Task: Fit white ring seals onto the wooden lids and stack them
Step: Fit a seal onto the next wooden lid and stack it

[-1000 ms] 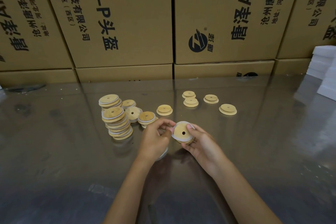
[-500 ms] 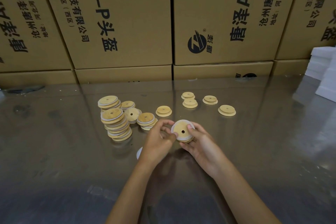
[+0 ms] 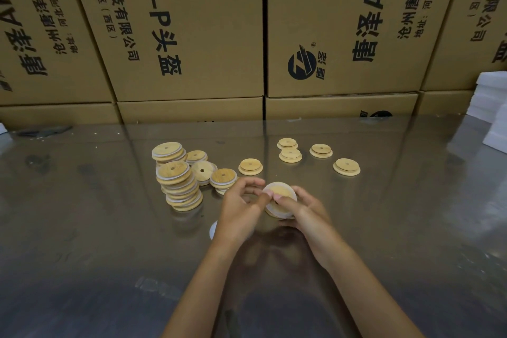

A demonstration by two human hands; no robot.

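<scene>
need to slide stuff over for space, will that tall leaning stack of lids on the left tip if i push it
Probably yes. The tall stack is visibly staggered, its lids offset rather than flush, so a push low down would likely shear it apart. The table looks smooth and glossy, so the bottom lid may slide while the upper ones lag. The lids are round discs, so any that fall could roll.

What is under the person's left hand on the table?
A sliver of something white and round shows on the table at the left hand's near edge, perhaps a ring seal. The hand covers the rest, so I cannot be sure.
</scene>
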